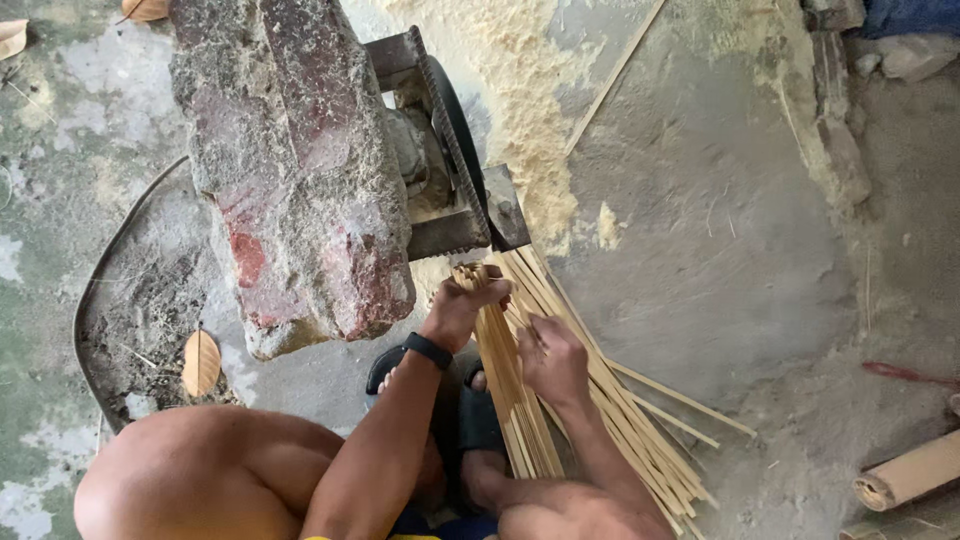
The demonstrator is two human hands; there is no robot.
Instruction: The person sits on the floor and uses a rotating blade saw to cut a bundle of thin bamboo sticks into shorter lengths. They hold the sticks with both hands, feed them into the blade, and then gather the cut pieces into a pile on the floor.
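Squatting on a dusty concrete floor (700, 250), a person closes the left hand (462, 305) around the top of a bundle of bamboo strips (510, 390) beside a stone-weighted cutting wheel (455, 130); the right hand (552, 360) pinches one strip. Sawdust (520, 90) spreads beyond, open floor lies right, and a bamboo tube (915, 470) rests at the edge.

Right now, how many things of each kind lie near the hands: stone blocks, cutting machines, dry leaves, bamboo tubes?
Stone block: 1
Cutting machine: 1
Dry leaves: 3
Bamboo tube: 1
Total: 6
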